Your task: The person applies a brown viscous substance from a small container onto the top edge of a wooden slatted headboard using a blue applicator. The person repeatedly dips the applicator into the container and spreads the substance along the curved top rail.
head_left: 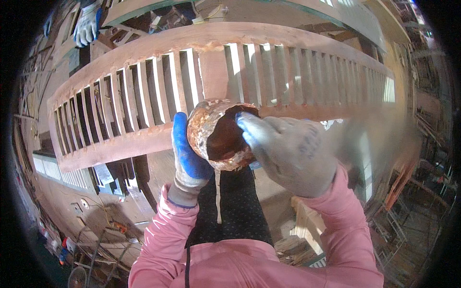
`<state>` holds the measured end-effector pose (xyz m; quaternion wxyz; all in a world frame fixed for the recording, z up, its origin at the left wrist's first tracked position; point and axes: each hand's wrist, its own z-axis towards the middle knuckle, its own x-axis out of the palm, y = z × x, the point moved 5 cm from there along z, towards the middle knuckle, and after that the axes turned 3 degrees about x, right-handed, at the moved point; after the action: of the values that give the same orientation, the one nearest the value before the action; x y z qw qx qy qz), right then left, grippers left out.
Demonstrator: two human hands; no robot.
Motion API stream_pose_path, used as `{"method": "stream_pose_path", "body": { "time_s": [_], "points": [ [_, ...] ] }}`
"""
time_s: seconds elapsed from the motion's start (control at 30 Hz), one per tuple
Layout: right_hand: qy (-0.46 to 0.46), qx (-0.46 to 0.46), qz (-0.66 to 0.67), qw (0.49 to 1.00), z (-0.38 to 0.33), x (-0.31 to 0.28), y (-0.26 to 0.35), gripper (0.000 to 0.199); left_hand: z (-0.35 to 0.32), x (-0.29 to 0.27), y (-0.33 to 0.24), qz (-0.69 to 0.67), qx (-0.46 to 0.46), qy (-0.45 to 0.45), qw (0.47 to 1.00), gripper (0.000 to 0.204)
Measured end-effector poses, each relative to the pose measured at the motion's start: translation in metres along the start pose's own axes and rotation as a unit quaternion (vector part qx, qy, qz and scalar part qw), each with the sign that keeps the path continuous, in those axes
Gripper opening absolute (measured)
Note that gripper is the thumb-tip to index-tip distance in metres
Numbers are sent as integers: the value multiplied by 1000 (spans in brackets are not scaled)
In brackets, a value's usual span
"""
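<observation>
Crusted can [197, 129] held at a slatted panel's [213, 72] near edge.
The left hand [189, 156] clasps the can's side; the right hand [290, 153] reaches its mouth (glove print [309, 144] too blurred to read), its hold impossible to tell. Past the panel's far edge, leftward, hangs another person's gloved hand [87, 28].
</observation>
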<state>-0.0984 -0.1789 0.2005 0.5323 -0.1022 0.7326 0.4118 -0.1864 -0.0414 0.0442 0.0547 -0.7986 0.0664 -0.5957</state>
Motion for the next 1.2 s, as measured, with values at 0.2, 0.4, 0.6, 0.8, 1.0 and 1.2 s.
{"method": "stream_pose_path", "body": {
  "time_s": [0.2, 0.4, 0.6, 0.8, 1.0, 1.2],
  "points": [
    [-7, 252, 361, 898, -21, 7, -38, 29, 11, -15, 7, 79, -34, -38, 996, 66],
    [-147, 119, 338, 922, -57, -2, -54, 26, 27, 3, 22, -116, -112, 35, 986, 64],
    [-192, 105, 385, 897, -93, 13, -80, 30, 37, 1, 22, -47, -114, -31, 992, 60],
    [-101, 362, 756, 536, -102, -2, -106, 35, 52, -14, 34, 30, -53, -67, 996, 58],
    [-214, 358, 529, 739, -44, -13, -215, 30, 42, -38, 37, 244, 69, -57, 966, 63],
    [-252, 156, 208, 932, 21, -10, -294, 26, 44, -37, 61, 195, 122, -10, 973, 69]
  ]
}}
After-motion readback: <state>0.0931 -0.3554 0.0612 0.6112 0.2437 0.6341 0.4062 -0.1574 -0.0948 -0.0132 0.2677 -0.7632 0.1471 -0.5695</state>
